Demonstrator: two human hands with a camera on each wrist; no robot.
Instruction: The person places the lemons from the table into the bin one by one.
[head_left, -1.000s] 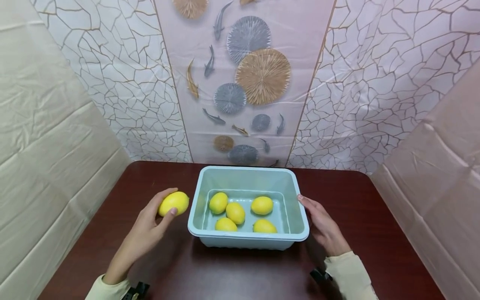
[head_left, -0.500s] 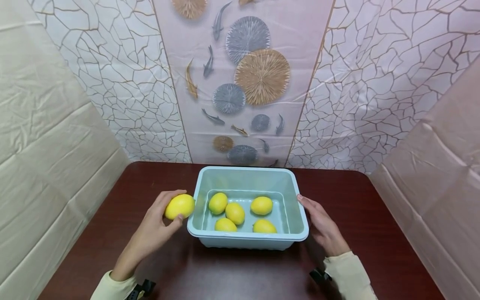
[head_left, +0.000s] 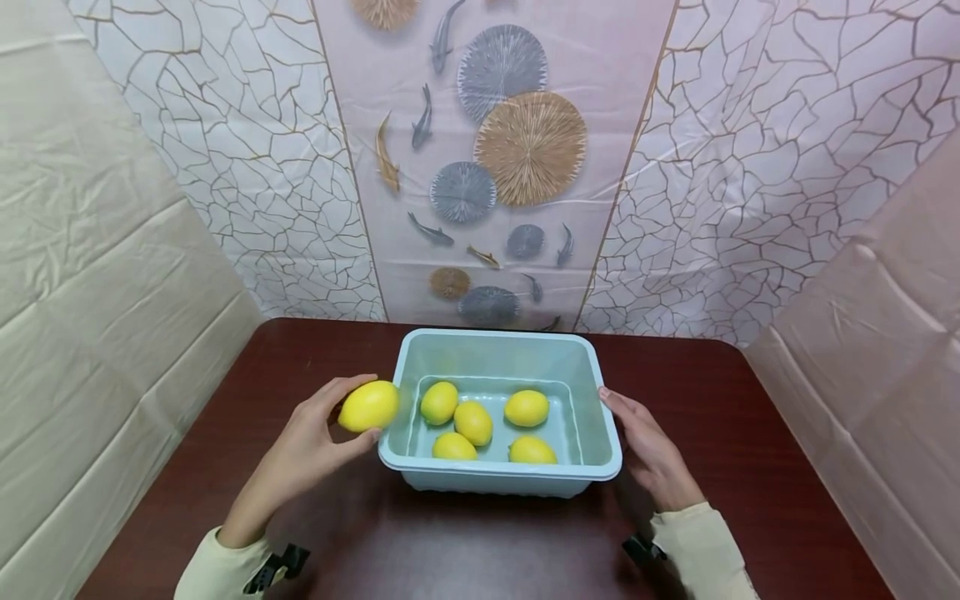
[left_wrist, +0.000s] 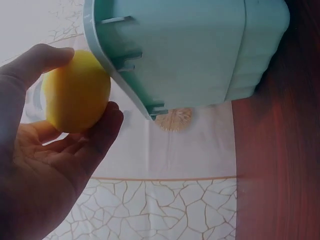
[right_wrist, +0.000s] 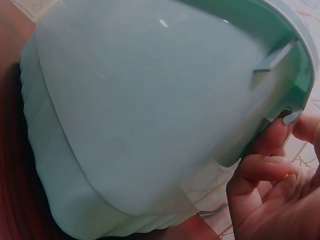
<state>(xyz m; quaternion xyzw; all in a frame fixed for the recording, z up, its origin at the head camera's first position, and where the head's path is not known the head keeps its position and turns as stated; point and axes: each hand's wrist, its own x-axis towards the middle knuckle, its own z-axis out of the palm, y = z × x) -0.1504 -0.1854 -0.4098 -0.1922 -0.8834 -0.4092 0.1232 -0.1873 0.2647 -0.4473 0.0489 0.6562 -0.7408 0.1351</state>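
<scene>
A yellow lemon (head_left: pixel 370 406) is held between the thumb and fingers of my left hand (head_left: pixel 311 442), level with the left rim of a light blue plastic basin (head_left: pixel 495 471). In the left wrist view the lemon (left_wrist: pixel 77 92) overlaps the basin's rim, the thumb on one side and the fingers on the other. Several more lemons (head_left: pixel 527 408) lie on the basin's floor. My right hand (head_left: pixel 652 454) pinches the basin's right rim; the right wrist view has its thumb and curled fingers (right_wrist: pixel 265 165) at the rim's underside.
The basin stands on a dark red-brown wooden table (head_left: pixel 480 550), near its back edge. Behind it hangs a patterned cloth (head_left: pixel 420 250) with fish and round motifs. Beige cloth walls (head_left: pixel 112 333) rise on both sides. Each wrist carries a black strap (head_left: pixel 277 568).
My left hand has moved right with the lemon, from beside the basin to its left rim. The right hand stays at the right rim, and the lemons inside lie as before.
</scene>
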